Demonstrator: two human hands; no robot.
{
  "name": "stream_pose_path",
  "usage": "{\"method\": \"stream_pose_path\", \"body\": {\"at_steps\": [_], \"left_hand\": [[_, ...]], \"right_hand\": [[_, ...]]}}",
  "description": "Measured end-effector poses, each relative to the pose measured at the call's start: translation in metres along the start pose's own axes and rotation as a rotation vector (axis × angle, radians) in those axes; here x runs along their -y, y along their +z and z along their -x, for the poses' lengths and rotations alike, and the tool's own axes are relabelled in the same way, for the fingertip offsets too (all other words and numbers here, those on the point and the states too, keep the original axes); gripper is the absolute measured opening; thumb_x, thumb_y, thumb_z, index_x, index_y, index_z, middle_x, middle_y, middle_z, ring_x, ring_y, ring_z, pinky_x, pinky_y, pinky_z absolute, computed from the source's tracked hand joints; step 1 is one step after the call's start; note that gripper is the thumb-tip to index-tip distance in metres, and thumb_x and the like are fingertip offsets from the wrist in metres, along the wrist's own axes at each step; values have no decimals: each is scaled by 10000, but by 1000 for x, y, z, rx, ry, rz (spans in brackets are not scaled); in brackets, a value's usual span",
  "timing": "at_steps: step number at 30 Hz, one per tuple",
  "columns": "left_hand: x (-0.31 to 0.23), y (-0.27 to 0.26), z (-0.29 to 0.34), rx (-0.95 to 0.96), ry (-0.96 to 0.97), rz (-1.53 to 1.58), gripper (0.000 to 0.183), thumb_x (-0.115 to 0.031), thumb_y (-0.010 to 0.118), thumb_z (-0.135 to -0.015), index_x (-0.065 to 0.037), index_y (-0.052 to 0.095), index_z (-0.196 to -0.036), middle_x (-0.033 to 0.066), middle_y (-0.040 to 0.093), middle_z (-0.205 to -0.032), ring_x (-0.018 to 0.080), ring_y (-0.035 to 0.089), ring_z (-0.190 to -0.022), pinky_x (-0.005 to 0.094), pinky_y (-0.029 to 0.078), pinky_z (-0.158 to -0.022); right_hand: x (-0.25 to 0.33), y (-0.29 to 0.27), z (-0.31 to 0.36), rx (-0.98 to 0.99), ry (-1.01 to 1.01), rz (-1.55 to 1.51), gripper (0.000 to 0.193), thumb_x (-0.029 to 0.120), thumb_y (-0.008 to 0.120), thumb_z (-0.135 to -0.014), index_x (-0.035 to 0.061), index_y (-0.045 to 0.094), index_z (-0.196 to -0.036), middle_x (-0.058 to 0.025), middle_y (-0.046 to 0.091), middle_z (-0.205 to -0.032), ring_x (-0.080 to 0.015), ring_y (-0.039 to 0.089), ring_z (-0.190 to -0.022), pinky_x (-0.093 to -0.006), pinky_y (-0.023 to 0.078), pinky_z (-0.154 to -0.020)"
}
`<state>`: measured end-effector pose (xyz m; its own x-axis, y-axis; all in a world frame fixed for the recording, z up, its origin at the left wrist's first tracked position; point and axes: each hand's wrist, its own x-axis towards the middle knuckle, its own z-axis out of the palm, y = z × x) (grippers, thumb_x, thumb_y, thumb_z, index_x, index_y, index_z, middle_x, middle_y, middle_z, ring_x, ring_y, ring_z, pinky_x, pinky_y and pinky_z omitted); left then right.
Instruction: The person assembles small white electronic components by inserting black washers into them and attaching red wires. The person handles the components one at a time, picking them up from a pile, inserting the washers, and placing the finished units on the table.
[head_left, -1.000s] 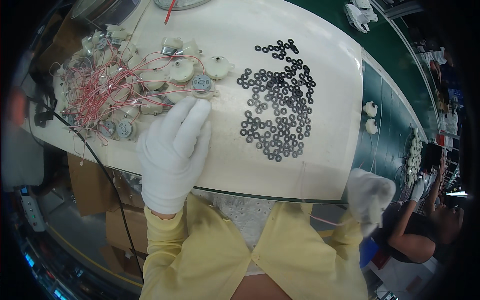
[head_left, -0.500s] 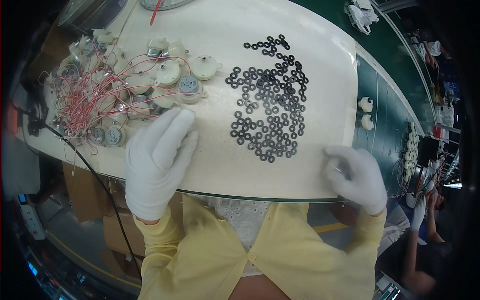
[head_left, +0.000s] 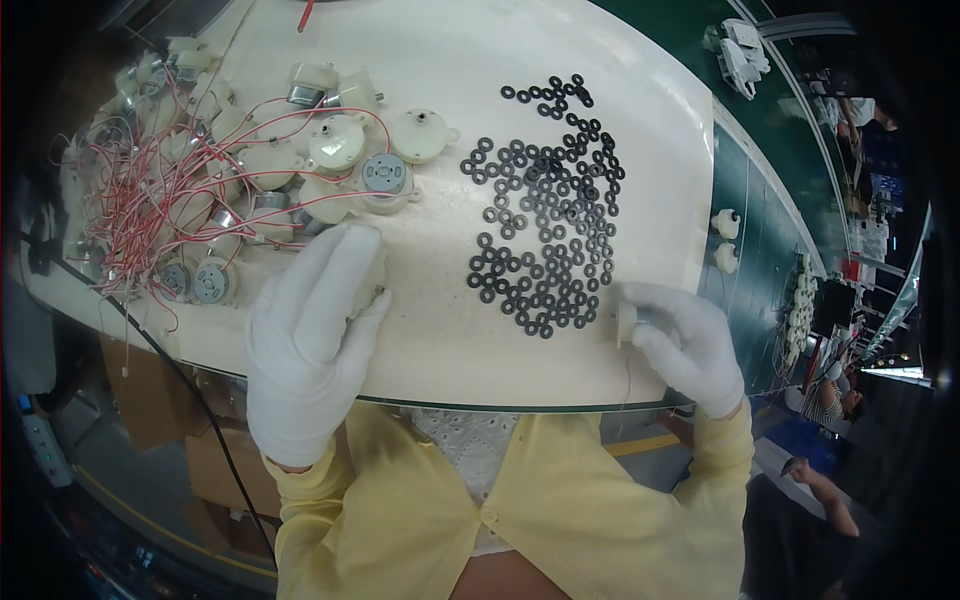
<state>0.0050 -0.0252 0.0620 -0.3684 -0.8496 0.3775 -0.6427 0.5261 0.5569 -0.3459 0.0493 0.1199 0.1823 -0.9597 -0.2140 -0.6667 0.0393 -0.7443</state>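
Geared motor in pale plastic sits in the right hand, whose thumb and fingers close on it in a narrow pinch over the bench, near the front edge. The left hand is cupped, fingers together and thumb a little apart, holding a second pale piece with a small metal stub, mostly hidden. The right hand's motor shows nearly edge-on, its flat side seeming to face left and its axis running roughly left to right; a thin wire hangs from it. Both hands wear smooth white fabric gloves. Left on the bench lie more motors, round pale housings with silvery metal cans, amid tangled red wires. Flat black rings cluster between the hands, farther back.
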Motion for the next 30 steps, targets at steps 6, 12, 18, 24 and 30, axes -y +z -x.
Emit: {"method": "stream_pose_path", "body": {"at_steps": [6, 12, 18, 24, 30], "left_hand": [[-2, 1, 0, -7, -7, -15, 662, -4, 831, -720, -74, 631, -1348, 124, 678, -1273, 307, 646, -972, 397, 517, -837], [-2, 1, 0, -20, -7, -22, 662, -17, 835, -710, -81, 637, -1338, 108, 681, -1268, 287, 640, -925, 384, 514, -807], [-4, 1, -2, -2, -19, -24, 627, -13, 827, -715, -55, 647, -1314, 131, 686, -1256, 308, 653, -961, 395, 517, -824], [-4, 0, -1, 1, -15, -20, 617, -14, 821, -722, -40, 644, -1313, 155, 684, -1254, 331, 659, -972, 409, 520, -834], [-3, -1, -3, 18, -6, -40, 621, -7, 817, -729, -32, 637, -1322, 164, 685, -1248, 334, 657, -952, 410, 518, -824]], "right_hand": [[13, 6, -16, -25, -349, 398, 417, 172, 765, -842, 47, 646, -1221, -30, 700, -839, -240, 656, -687, -351, 473, -606], [31, 10, -20, 43, -310, 580, 402, 196, 767, -840, 64, 622, -1192, 39, 682, -787, -203, 629, -635, -335, 424, -620], [34, -2, -8, 114, -211, 627, 373, 204, 767, -818, 78, 636, -1144, 13, 689, -777, -214, 597, -580, -343, 405, -593], [28, -19, 0, 53, -104, 656, 303, 191, 739, -817, 97, 670, -1096, -20, 676, -735, -253, 577, -558, -361, 404, -572], [35, -16, -3, 85, -79, 754, 217, 210, 729, -832, 119, 644, -1009, -13, 631, -689, -251, 557, -547, -354, 405, -598]]}}
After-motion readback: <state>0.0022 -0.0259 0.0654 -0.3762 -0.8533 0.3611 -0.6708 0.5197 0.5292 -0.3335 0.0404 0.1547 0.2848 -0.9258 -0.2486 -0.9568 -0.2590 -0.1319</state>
